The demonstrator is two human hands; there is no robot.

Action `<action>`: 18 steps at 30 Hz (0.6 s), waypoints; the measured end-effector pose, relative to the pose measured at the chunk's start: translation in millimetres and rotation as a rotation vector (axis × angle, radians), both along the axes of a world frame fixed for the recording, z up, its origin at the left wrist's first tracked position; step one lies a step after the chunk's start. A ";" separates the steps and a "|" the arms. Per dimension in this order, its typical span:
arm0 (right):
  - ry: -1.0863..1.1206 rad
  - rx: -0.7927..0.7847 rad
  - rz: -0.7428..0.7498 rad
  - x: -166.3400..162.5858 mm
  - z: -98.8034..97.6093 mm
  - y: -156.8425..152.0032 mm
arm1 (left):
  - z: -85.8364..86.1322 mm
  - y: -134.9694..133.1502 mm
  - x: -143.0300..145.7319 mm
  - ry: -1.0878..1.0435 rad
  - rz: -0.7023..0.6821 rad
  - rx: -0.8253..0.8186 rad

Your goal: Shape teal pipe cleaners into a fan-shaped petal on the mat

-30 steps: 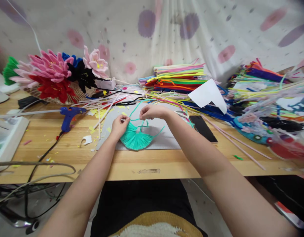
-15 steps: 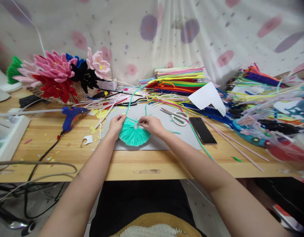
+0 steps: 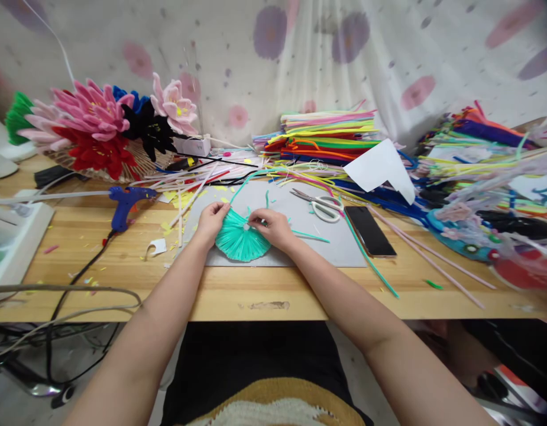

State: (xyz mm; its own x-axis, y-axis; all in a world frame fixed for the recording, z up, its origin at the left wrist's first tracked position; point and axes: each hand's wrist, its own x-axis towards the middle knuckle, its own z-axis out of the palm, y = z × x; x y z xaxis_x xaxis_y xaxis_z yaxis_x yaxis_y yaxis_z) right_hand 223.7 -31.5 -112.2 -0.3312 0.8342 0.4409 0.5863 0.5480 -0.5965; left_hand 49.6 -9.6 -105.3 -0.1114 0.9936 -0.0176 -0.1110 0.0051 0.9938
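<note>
A teal fan-shaped piece made of pipe cleaners [image 3: 240,241] lies on a grey mat [image 3: 335,248] on the wooden table. My left hand [image 3: 210,221] pinches its upper left edge, fingers closed on it. My right hand [image 3: 269,226] pinches a teal pipe cleaner at the fan's top centre. Loose teal strands [image 3: 251,177] trail from there toward the back of the table, and another [image 3: 311,237] runs off to the right.
Scissors [image 3: 320,205] and a black phone [image 3: 369,231] lie right of the mat. A blue glue gun [image 3: 125,202] rests at left. Pipe-cleaner flowers [image 3: 100,127] stand back left, stacks of coloured pipe cleaners [image 3: 329,136] at the back and right. A white paper [image 3: 379,168] leans there.
My right hand came down from above the fan's far edge onto its top centre, pulling the teal strand along. My left hand stayed on the fan's left edge.
</note>
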 end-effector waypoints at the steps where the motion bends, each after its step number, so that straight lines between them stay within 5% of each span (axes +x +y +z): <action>1: 0.010 0.012 0.026 1.0 -0.3 0.6 | 0.7 -0.6 0.1 -0.010 -0.009 -0.013; 18: 0.227 -0.049 0.189 1.0 4.0 0.7 | 0.8 -0.1 -2.8 0.008 -0.078 -0.072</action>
